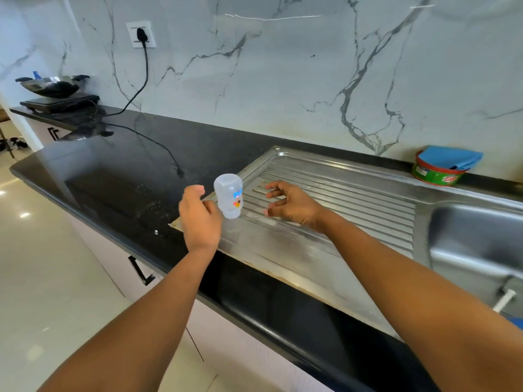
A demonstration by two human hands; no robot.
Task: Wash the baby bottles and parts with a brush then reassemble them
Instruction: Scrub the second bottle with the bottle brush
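Note:
A clear baby bottle [228, 198] with a small coloured print stands upside down, neck down, on the left end of the steel draining board [334, 193]. My left hand [199, 219] hovers just left of the bottle with its fingers loosely curled and nothing in it. My right hand [291, 203] hangs over the ribbed board to the bottle's right, fingers spread and relaxed, also holding nothing. Neither hand touches the bottle. No brush, teat or cap shows.
The sink basin [478, 244] lies at the right. A green soap tub [435, 172] with a blue cloth [450, 157] stands by the wall. A black cord [158, 142] crosses the dark counter [127, 171]; a wok on a cooktop [56, 91] sits far left.

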